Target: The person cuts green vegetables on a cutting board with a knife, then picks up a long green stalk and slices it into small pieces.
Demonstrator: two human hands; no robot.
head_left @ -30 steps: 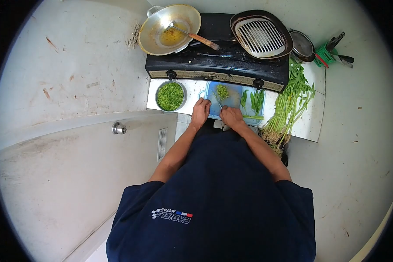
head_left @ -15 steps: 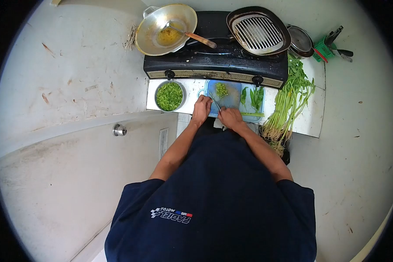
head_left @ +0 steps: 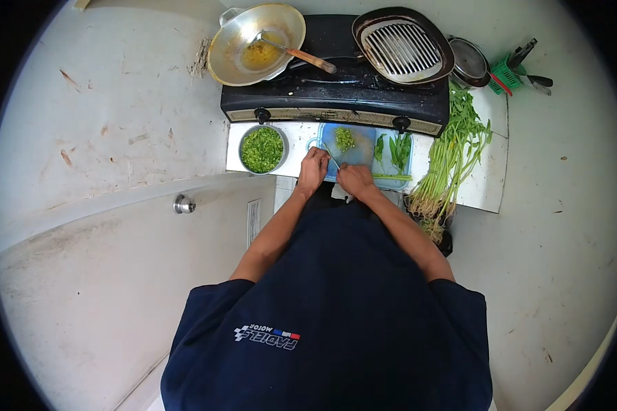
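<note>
My right hand [head_left: 355, 179] is closed around a knife [head_left: 332, 157], whose thin blade points up and left over the blue cutting board [head_left: 363, 156]. Close to the blade, at the board's left edge, my left hand [head_left: 313, 168] has its fingers bent together; what they pinch is too small to make out. A small pile of chopped greens [head_left: 344, 139] lies on the board above the knife. To the right of it are loose green leaves [head_left: 400, 152], and a cut green stalk [head_left: 393, 177] lies along the board's near edge.
Left of the board stands a round bowl [head_left: 285, 156] full of chopped greens. Behind is a black stove [head_left: 288, 101] bearing a wok [head_left: 219, 58] with a wooden-handled ladle [head_left: 312, 60] and a grill pan [head_left: 403, 53]. Rooted leafy stalks [head_left: 445, 154] hang over the counter's right edge.
The whole view has shifted slightly left and up. Both hands stay at the board, with the knife still in my right hand; little else differs.
</note>
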